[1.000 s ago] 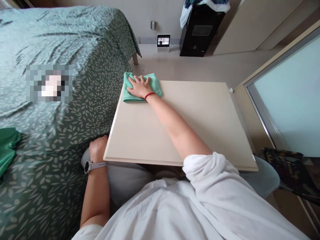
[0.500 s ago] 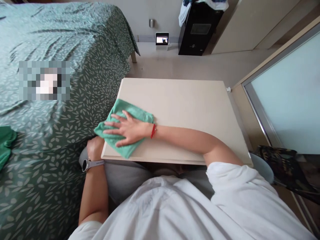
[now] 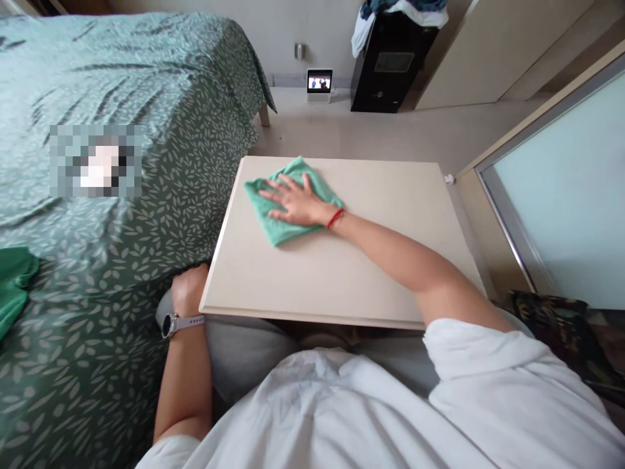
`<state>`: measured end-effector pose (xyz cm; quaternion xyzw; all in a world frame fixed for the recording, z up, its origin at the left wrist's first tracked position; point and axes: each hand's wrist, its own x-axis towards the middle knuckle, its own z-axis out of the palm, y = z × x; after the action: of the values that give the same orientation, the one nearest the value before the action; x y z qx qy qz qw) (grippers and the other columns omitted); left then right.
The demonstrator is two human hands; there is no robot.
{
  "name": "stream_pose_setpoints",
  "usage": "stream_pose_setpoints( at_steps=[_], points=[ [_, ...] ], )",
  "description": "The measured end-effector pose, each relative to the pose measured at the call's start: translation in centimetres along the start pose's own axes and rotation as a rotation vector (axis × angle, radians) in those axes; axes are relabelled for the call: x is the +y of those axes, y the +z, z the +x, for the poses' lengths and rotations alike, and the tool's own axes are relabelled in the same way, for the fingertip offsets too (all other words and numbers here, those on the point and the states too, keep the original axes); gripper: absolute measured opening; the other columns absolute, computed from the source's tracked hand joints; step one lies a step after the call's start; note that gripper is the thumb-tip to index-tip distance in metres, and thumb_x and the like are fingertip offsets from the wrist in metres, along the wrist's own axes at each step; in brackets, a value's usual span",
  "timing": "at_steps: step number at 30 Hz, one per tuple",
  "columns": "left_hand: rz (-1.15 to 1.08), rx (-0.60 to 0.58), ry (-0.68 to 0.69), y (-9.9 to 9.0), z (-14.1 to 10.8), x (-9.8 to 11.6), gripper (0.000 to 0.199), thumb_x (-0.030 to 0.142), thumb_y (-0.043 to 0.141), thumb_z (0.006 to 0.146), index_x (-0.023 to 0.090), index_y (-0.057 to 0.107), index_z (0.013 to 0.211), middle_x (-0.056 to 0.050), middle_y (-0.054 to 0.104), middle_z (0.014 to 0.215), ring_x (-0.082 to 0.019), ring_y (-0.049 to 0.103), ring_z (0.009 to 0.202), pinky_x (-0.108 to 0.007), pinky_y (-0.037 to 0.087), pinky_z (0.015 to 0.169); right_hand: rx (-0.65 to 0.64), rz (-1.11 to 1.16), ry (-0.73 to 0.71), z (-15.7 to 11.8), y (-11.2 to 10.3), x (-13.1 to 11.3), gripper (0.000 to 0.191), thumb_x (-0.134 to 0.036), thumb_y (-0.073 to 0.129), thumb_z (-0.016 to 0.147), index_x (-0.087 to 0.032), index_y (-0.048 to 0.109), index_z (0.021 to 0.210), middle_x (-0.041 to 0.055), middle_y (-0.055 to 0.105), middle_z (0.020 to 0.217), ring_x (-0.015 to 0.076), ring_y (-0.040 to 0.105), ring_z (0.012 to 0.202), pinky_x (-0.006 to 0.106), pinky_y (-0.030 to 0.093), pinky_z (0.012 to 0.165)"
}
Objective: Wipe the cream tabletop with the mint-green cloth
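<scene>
My right hand (image 3: 294, 202) lies flat on a green cloth (image 3: 280, 232), its fingers spread. The cloth is laid out under the palm on the far left part of a cream tabletop (image 3: 371, 260). A red string bracelet (image 3: 335, 218) circles my right wrist. My left hand (image 3: 188, 291) is closed beside the table's near left corner, above my knee. Its fingers are hidden at the table's side, so what they hold cannot be made out. A watch with a pale strap (image 3: 169, 324) is on that wrist.
To the left stands a bed with a green leaf-patterned cover (image 3: 166, 215); another green cloth (image 3: 17, 280) lies on it beside a blurred patch. A small screen (image 3: 319, 85) and a black cabinet (image 3: 390, 71) stand by the wall. At right is a frosted panel (image 3: 571, 195).
My right hand and the green cloth have moved away from me and to the right, from the table's near left corner towards its far edge. My left hand stays in place.
</scene>
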<state>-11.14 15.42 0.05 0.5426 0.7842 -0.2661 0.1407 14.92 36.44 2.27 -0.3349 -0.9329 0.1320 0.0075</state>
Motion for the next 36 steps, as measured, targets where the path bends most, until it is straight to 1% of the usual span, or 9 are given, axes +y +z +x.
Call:
stream_pose_setpoints(
  at_steps=[5, 7, 9, 14, 21, 24, 26, 30, 36],
  points=[
    [-0.008, -0.013, -0.004, -0.3, -0.3, 0.1, 0.044, 0.029, 0.033, 0.123, 0.004, 0.065, 0.140, -0.020, 0.069, 0.148, -0.038, 0.065, 0.143, -0.043, 0.046, 0.097, 0.076, 0.036, 0.452, 2.6, -3.1, 5.8, 0.079, -0.054, 0.035, 0.114, -0.023, 0.029, 0.187, 0.0156, 0.021, 0.194, 0.0517, 0.014, 0.177, 0.093, 0.008, 0.130],
    [-0.012, -0.012, -0.013, -0.3, -0.3, 0.2, 0.045, 0.027, 0.030, 0.123, 0.004, 0.065, 0.140, -0.019, 0.069, 0.147, -0.038, 0.065, 0.143, -0.042, 0.045, 0.097, 0.116, 0.033, 0.576, 2.4, -3.2, 6.6, 0.081, -0.055, 0.032, 0.114, -0.020, 0.030, 0.186, 0.0185, 0.025, 0.192, 0.0542, 0.016, 0.176, 0.096, 0.007, 0.128],
    [-0.005, -0.002, -0.018, -0.1, -0.3, 0.3, 0.046, 0.026, 0.029, 0.123, 0.005, 0.065, 0.141, -0.018, 0.070, 0.146, -0.037, 0.065, 0.142, -0.042, 0.044, 0.097, 0.126, 0.023, 0.617, 1.8, -3.0, 6.5, 0.081, -0.054, 0.031, 0.114, -0.017, 0.029, 0.186, 0.0200, 0.023, 0.193, 0.0548, 0.015, 0.176, 0.097, 0.007, 0.127],
    [0.017, 0.054, -0.006, 0.8, 0.0, -0.1, 0.045, 0.028, 0.031, 0.123, 0.006, 0.068, 0.136, -0.018, 0.072, 0.141, -0.036, 0.066, 0.140, -0.042, 0.043, 0.096, 0.041, -0.014, 0.401, -2.3, -1.5, 2.8, 0.080, -0.049, 0.037, 0.114, -0.020, 0.025, 0.188, 0.0165, 0.013, 0.195, 0.0505, 0.008, 0.178, 0.091, 0.009, 0.133],
    [0.036, 0.016, -0.012, 0.5, 0.3, -0.1, 0.045, 0.032, 0.033, 0.124, 0.006, 0.067, 0.139, -0.018, 0.069, 0.146, -0.038, 0.065, 0.142, -0.042, 0.045, 0.097, 0.008, -0.057, -0.130, -15.2, 2.8, -5.8, 0.078, -0.050, 0.058, 0.112, -0.027, 0.038, 0.184, 0.0169, 0.023, 0.193, 0.0488, 0.018, 0.177, 0.087, 0.014, 0.134],
    [0.047, 0.012, -0.016, 0.3, 0.1, 0.0, 0.046, 0.031, 0.031, 0.124, 0.006, 0.067, 0.139, -0.019, 0.070, 0.143, -0.038, 0.066, 0.140, -0.042, 0.045, 0.097, 0.012, -0.055, -0.253, -19.8, 3.7, -7.4, 0.076, -0.051, 0.064, 0.111, -0.030, 0.044, 0.181, 0.0154, 0.031, 0.191, 0.0463, 0.023, 0.176, 0.084, 0.020, 0.134],
    [0.040, 0.016, -0.010, 0.1, 0.0, 0.1, 0.045, 0.031, 0.032, 0.124, 0.006, 0.066, 0.139, -0.019, 0.070, 0.145, -0.038, 0.065, 0.141, -0.043, 0.045, 0.099, 0.011, -0.060, -0.266, -21.4, 3.8, -7.4, 0.075, -0.052, 0.066, 0.111, -0.032, 0.045, 0.180, 0.0142, 0.034, 0.190, 0.0455, 0.026, 0.175, 0.084, 0.023, 0.133],
    [0.052, -0.005, -0.009, -0.4, -0.4, 0.4, 0.046, 0.027, 0.027, 0.124, 0.007, 0.066, 0.138, -0.018, 0.069, 0.147, -0.038, 0.065, 0.143, -0.042, 0.045, 0.100, 0.005, -0.064, -0.187, -20.8, 3.3, -5.2, 0.071, -0.054, 0.061, 0.113, -0.034, 0.046, 0.180, 0.0120, 0.037, 0.189, 0.0447, 0.029, 0.174, 0.083, 0.023, 0.133],
    [0.044, -0.029, -0.025, -0.7, -0.3, 0.6, 0.045, 0.030, 0.031, 0.124, 0.007, 0.066, 0.140, -0.018, 0.068, 0.149, -0.038, 0.065, 0.142, -0.042, 0.046, 0.100, 0.008, -0.080, 0.186, -12.2, 0.5, 2.3, 0.073, -0.052, 0.046, 0.116, -0.030, 0.036, 0.185, 0.0132, 0.023, 0.194, 0.0468, 0.019, 0.177, 0.085, 0.017, 0.134]
  ],
)
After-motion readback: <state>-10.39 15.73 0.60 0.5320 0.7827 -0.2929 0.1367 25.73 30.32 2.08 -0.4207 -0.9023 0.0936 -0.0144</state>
